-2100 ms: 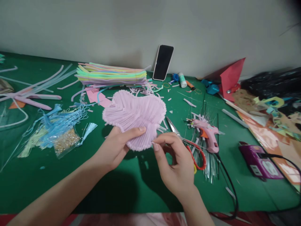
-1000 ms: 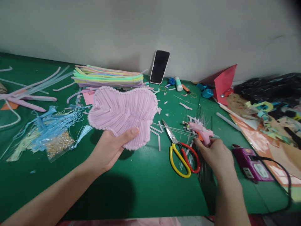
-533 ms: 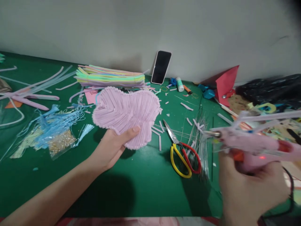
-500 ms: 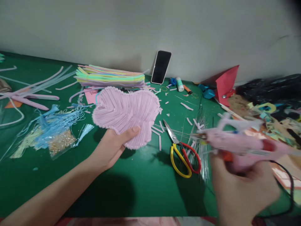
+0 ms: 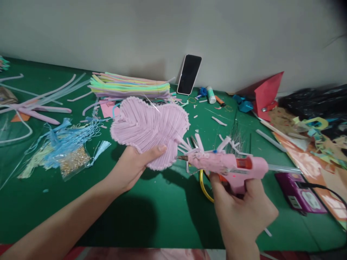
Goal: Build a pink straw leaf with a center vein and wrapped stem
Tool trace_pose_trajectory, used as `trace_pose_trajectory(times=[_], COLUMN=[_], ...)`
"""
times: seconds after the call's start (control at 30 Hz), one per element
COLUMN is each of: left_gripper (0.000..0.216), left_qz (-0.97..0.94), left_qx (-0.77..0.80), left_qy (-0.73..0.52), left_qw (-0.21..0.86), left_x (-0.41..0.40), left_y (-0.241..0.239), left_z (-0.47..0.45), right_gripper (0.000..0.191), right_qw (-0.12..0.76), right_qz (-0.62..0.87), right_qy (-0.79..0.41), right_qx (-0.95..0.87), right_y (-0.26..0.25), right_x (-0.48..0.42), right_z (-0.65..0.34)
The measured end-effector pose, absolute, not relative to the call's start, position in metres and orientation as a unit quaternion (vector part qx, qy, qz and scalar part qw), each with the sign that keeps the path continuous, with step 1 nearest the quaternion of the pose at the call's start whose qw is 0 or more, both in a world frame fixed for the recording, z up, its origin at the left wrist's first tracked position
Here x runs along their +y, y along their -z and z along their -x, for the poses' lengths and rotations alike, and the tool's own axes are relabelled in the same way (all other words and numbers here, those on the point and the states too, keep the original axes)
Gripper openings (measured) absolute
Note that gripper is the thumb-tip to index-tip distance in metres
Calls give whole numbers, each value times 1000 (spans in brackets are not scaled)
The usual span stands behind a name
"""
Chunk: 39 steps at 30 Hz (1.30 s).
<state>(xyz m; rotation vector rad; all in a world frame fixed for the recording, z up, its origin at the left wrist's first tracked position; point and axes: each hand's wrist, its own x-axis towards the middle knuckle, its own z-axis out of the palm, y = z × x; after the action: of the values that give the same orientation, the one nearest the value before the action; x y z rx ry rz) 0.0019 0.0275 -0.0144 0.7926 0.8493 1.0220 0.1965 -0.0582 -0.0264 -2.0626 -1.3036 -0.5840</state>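
Clear bag (image 5: 73, 164) w/ gold beads, left of centre, by blue tassels (image 5: 65, 139). Green table (image 5: 162, 213), messy w/ straw offcuts; grey wall behind. Phone (image 5: 189, 74) leans on wall; pastel straw stack (image 5: 130, 86) at back; purple power strip (image 5: 298, 187) on right.

Left hand (image 5: 132, 162) pinches pink straw piece (image 5: 149, 126) at lower edge, thumb on top, fingers under, piece lifted off table. Right hand (image 5: 241, 206) wrapped tight round glue gun (image 5: 230, 166) grip; nozzle points left, tip just beside piece's lower-right edge, near left thumb.
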Motion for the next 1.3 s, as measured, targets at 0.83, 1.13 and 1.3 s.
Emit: trace_pose_trajectory(times=[0.83,1.13,1.3], left_gripper=[55,54,52], left_qz=[-370,-369,-373], left_qx=[387,390,385], left_qy=[-455,-458,-459], left_qw=[712,709,708], left_x=[26,25,26], left_y=[16,16,17], left_z=[-2,-3,-3], right_gripper=[26,32,34], right_qw=[284,285,286], right_qz=[793,800,793], right_qy=[190,191,199], right_qx=[-504,-493,-499], right_y=[23,24,22], right_x=[-64,-65,-67], right_z=[-194,-195,-196])
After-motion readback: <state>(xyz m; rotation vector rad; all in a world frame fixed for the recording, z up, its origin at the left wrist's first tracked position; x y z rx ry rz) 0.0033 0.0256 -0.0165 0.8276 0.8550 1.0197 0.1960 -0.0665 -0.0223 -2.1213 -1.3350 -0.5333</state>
